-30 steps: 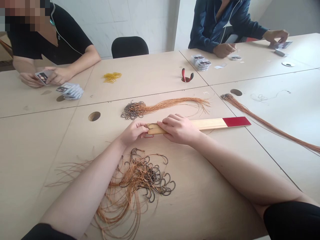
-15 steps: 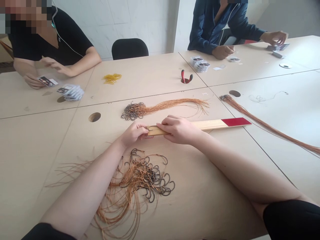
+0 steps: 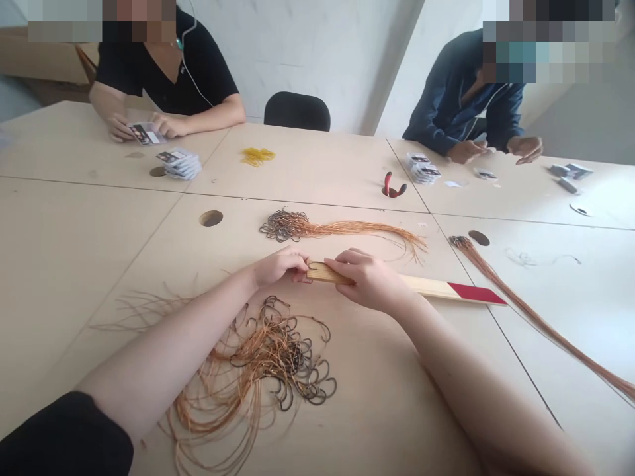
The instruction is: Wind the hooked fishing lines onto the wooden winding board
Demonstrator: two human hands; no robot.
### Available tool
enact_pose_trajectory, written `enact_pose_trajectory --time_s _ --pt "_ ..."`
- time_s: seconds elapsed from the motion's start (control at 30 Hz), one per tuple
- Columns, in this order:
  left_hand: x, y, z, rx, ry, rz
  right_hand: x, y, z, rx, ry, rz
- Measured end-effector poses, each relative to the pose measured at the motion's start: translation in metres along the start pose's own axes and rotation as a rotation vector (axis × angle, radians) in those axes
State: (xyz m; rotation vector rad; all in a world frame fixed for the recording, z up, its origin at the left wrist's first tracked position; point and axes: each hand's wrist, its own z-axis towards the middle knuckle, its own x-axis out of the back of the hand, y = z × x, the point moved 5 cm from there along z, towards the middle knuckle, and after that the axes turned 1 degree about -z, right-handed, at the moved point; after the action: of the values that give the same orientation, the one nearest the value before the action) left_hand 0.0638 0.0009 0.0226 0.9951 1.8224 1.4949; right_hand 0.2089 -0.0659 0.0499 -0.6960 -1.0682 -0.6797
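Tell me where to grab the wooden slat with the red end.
Grip the wooden slat on its bare stretch just short of the red end, coming from above and the near side. That narrow length runs free past the right hand, while the left hand and right hand cover the other end.

A flat pine slat [image 3: 426, 285] with a red-painted tip [image 3: 476, 293] runs across the tabletop, its bare end gripped between the left hand [image 3: 278, 268] and the right hand [image 3: 370, 281]. At six o'clock from that end sits a tangled heap of dark snelled fishing hooks [image 3: 278, 350] with loose orange lines. At twelve o'clock lies a neater bundle of snelled hooks [image 3: 282, 226], hooks bunched together, lines stretching toward three o'clock.
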Motion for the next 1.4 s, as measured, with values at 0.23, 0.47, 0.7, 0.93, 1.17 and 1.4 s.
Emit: enact_pose_trajectory --time_s 0.23,0.47,0.7,0.93,1.17,1.4 --pt "0.001 -0.005 0.001 -0.02 -0.005 -0.04 -0.005 -0.004 -0.006 0.09 0.214 -0.173" --pt "-0.002 -0.005 0.002 -0.02 -0.032 0.12 -0.015 -0.005 -0.011 0.19 0.315 -0.307" --pt "0.001 -0.012 0.002 -0.096 -0.09 0.126 -0.018 -0.009 -0.012 0.206 0.335 -0.333" --pt "-0.001 -0.009 0.001 -0.107 -0.085 0.141 -0.018 -0.008 -0.011 0.215 0.357 -0.357" --pt "-0.001 -0.01 0.0 -0.121 -0.067 0.201 -0.018 -0.006 -0.01 0.19 0.344 -0.323" --pt "-0.003 -0.011 0.0 -0.083 -0.021 0.257 -0.017 -0.003 -0.013 0.177 0.328 -0.285"
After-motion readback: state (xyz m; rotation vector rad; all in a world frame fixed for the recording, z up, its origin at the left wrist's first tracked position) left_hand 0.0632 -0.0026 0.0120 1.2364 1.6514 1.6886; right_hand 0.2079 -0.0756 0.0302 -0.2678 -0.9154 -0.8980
